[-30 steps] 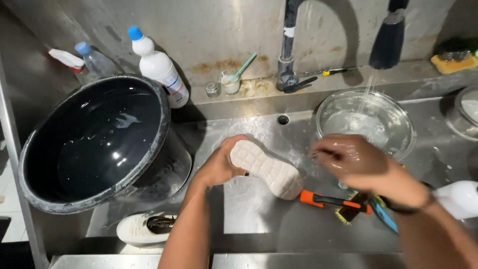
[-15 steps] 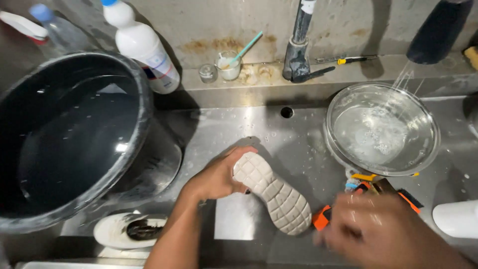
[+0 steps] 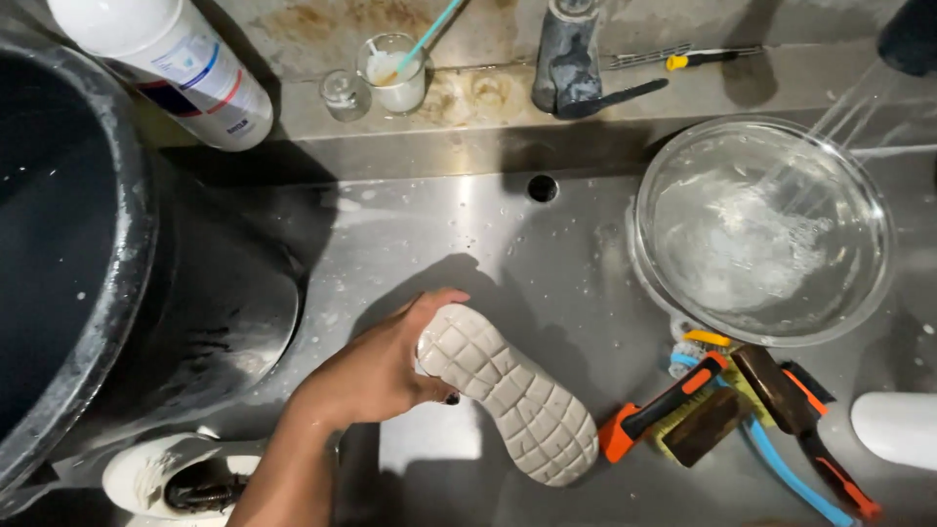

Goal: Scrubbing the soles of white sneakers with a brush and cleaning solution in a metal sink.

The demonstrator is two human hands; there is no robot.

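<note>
Holding the shoe (image 3: pixel 508 390), left hand (image 3: pixel 376 376) stays; right hand gone.

My left hand (image 3: pixel 376 371) covers the heel end of the white shoe (image 3: pixel 512 395), so its upper is out of sight. My right hand is out of frame. The black tub (image 3: pixel 117 283) runs off the left edge, the second white shoe (image 3: pixel 161 478) off the bottom. The bottle (image 3: pixel 171 63) loses its top. The brushes' (image 3: pixel 727 410) bristles overlap; I can't tell them apart.
</note>
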